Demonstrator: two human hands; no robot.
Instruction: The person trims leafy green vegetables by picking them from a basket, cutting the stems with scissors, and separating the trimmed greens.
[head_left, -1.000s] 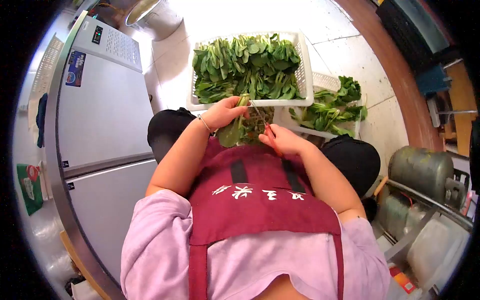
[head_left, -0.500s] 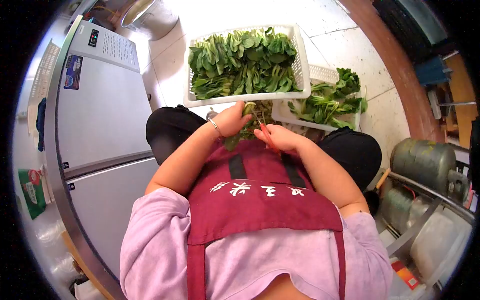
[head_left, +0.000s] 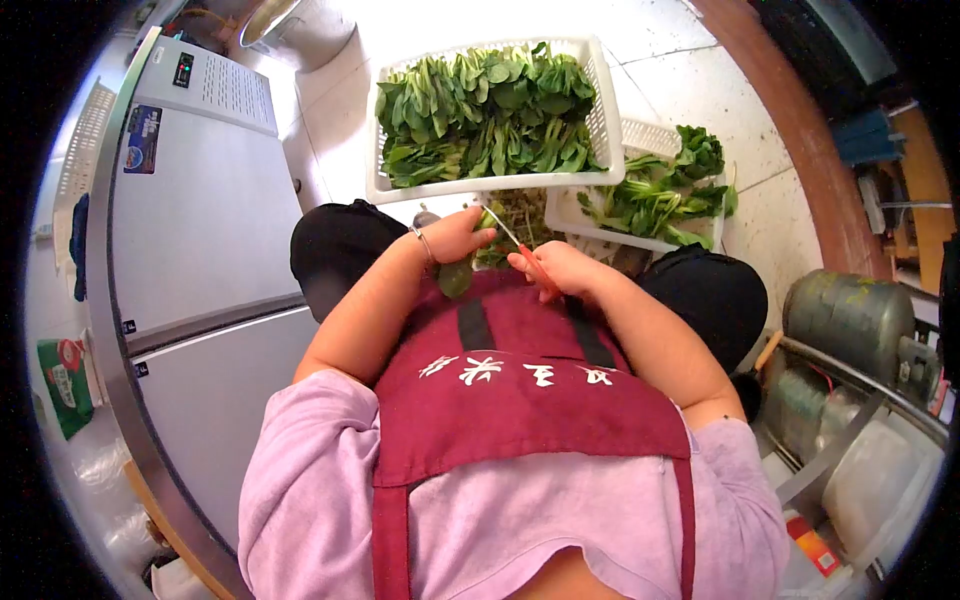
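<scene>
In the head view, my left hand (head_left: 455,236) is closed around a leafy green (head_left: 455,278); its leaves hang down beneath my palm toward the apron. My right hand (head_left: 562,268) grips red-handled scissors (head_left: 535,265), and the thin metal blade points up and left, its tip close to my left fingers. Behind both hands, a white basket (head_left: 500,185) holds rows of bok choy (head_left: 485,110). To its right, a smaller white basket (head_left: 625,236) carries looser greens (head_left: 655,200). Trimmings (head_left: 520,215) lie in a heap below my hands, partly covered by them.
A refrigerator (head_left: 210,220) stands close on the left, with a large metal pot (head_left: 300,40) beyond it. Gas cylinders (head_left: 845,315) and a metal rail (head_left: 870,395) are on the right. My knees flank the work area on the tiled floor (head_left: 680,90).
My left hand has shifted slightly left and turned, showing more hanging leaf. The scissors have moved a little, with more of the blade visible. Both baskets stay in place.
</scene>
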